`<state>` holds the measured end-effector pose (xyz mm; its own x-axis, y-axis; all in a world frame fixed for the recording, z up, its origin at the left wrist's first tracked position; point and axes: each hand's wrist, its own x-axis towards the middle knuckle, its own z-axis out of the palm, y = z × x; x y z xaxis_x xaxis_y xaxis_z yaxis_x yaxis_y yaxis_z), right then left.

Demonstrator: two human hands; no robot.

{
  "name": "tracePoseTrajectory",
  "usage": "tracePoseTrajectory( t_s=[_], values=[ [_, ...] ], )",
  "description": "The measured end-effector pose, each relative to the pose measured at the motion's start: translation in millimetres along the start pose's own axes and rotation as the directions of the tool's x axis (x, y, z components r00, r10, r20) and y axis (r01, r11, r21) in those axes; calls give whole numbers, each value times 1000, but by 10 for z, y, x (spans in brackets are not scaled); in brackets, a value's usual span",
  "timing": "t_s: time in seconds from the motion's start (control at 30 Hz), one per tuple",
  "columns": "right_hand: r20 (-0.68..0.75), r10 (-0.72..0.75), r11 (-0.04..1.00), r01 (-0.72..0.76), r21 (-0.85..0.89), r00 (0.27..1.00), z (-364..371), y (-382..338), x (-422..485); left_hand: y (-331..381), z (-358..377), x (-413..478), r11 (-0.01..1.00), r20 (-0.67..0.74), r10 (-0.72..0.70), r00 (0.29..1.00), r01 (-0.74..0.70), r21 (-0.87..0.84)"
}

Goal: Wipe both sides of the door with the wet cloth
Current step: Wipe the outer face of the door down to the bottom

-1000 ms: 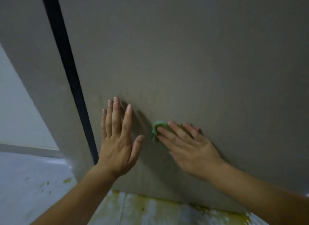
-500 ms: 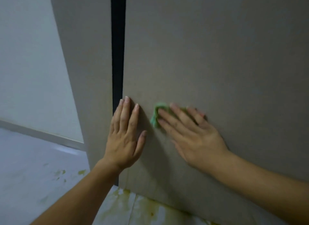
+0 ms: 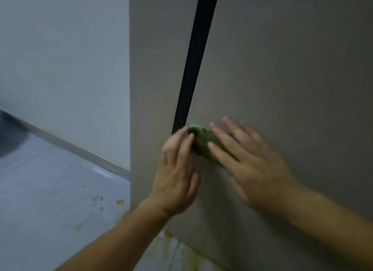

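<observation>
single view only, head-worn wide-angle; faces forward and down, close in on the door [image 3: 282,69], which fills the right half of frame; left hand [image 3: 177,174] and right hand [image 3: 254,170] sit just below centre, both touching it, right one motion-blurred; dark strip [image 3: 194,59] leans rightward from the hands up to the top edge; wall [image 3: 60,48] and floor [image 3: 50,210] take the left third; floor also shows under the door's bottom edge
</observation>
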<state>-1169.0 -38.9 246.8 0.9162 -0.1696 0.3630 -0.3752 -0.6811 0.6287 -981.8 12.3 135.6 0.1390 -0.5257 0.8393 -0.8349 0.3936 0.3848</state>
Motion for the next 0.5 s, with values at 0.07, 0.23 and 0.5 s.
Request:
tracePoseTrajectory(
  t_s=[0.07, 0.23, 0.5],
  values=[
    [-46, 33, 999, -33, -2, 998, -115, 229, -129, 341, 189, 23, 999, 4, -34, 999, 34, -3],
    [-75, 25, 998, -30, -63, 997, -188, 426, -254, 799, 621, 294, 964, -84, -264, 961, 265, 5],
    [-91, 38, 972, -57, -226, 995, 14, 375, -258, -281, 217, 787, 971, -268, -157, 950, 199, 135]
  ],
)
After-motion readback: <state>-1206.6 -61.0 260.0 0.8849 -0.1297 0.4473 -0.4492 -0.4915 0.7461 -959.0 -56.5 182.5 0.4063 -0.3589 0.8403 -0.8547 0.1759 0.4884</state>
